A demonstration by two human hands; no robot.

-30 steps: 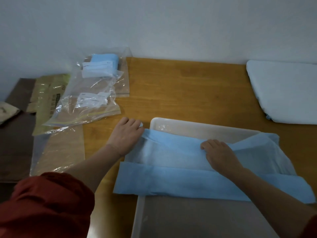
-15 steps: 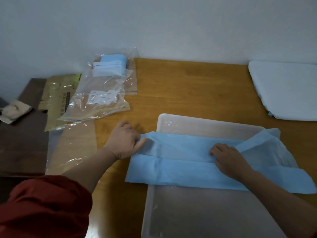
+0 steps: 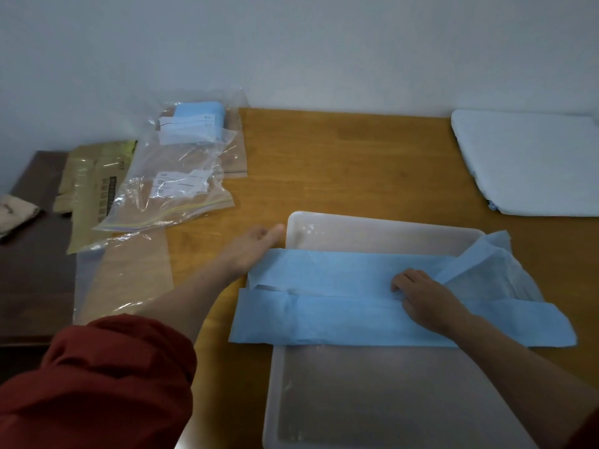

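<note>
1. Left hand [image 3: 256, 251] lies with its fingers stretched out and relaxed, grasping nothing; it rests on the orange-brown wooden table [image 3: 340, 163] just beside the far-left corner of the translucent white rectangular plastic tray [image 3: 389, 400]; its wrist side touches the left end of the pale blue non-woven sheet [image 3: 324, 273]; a dark red sleeve [image 3: 97, 384] covers the arm nearer the camera.
2. Right hand [image 3: 428, 298] sits on the sheet, right of its middle; its fingers are curled, the tips pinching the long fold.
3. Folded into long bands, the sheet lies across the tray's middle; both ends overhang the tray's sides; the right end is rumpled and raised.
4. Left of the tray lie clear zip-top plastic bags [image 3: 168, 196] with white labels; the far one holds a folded light blue pack [image 3: 199, 119]; an olive-green printed packet [image 3: 94, 189] lies partly under them, reaching onto a dark brown side surface [image 3: 35, 270].
5. At the table's far right a white padded rectangular cushion [image 3: 531, 163] lies well apart from the tray.
</note>
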